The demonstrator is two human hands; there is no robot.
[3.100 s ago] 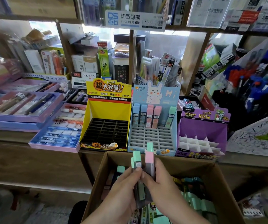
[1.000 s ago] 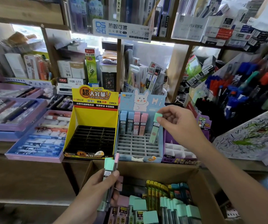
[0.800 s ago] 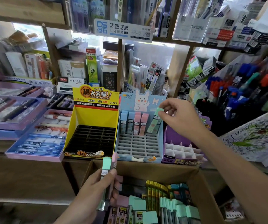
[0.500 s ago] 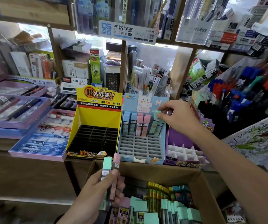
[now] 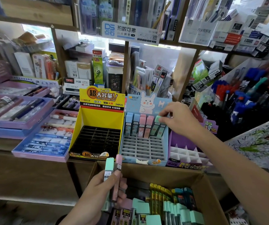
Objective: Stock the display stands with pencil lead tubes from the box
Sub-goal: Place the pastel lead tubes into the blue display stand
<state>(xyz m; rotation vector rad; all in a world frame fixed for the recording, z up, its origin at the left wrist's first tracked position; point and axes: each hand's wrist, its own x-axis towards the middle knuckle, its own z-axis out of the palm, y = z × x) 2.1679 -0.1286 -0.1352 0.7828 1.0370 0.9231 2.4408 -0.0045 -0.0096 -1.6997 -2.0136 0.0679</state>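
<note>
Moved: green tube (image 5: 157, 119) now stands seated, no longer tilted, in the back row of the blue stand (image 5: 144, 149).
Right grip (image 5: 180, 120): my fingertips pinch its cap.
Left grip (image 5: 98, 197): curled round two spare tubes (image 5: 109, 168) above the box (image 5: 163, 177).
Handling: light, stiff, slick plastic, I judge; best held by the cap.

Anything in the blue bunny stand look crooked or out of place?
Only the mint tube the right hand pinches: it leans more than the pink tubes beside it, so it seems not fully seated yet.

Purple pen tray (image 5: 13, 125) left, markers (image 5: 250, 73) right
</note>
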